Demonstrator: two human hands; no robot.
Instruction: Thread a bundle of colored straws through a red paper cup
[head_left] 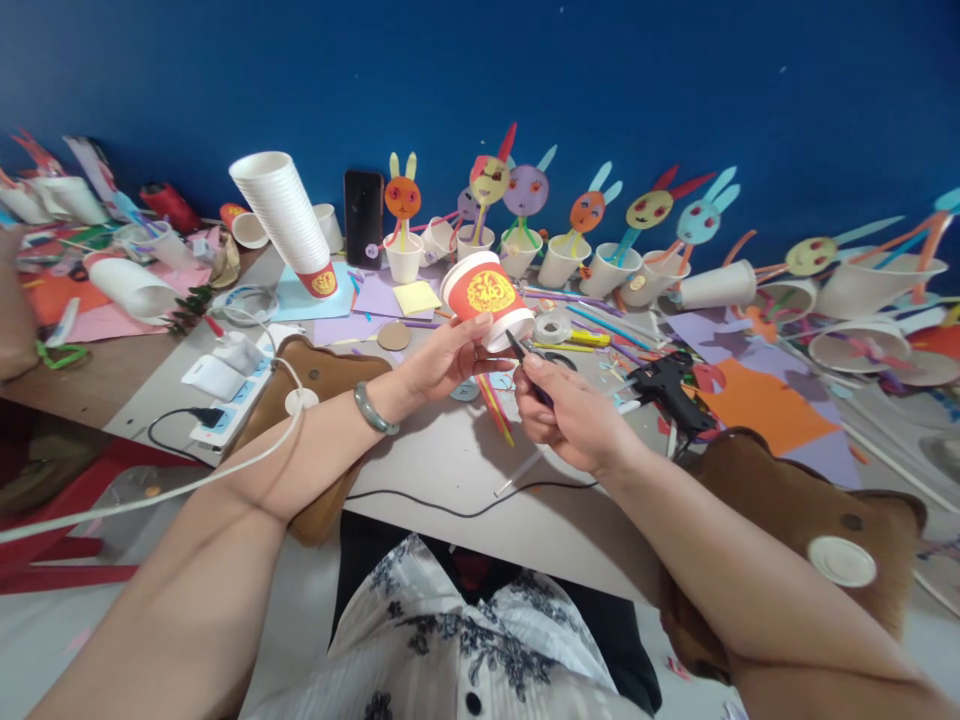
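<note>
My left hand is closed around a paper cup, white with a red band and a yellow emblem. The cup is tilted, its base toward my right hand. In that right hand's closed fingers is a slim black pointed tool; its exact kind is unclear. The tip meets or nearly meets the lower edge of the cup. Below the hands, coloured paper strips lie on the table. A black glue gun rests just right of my right hand.
A tall stack of paper cups stands at the back left beside a phone. Cups with paper rabbit heads line the blue wall. A power strip and white cable lie left. Orange paper and a brown cushion are right.
</note>
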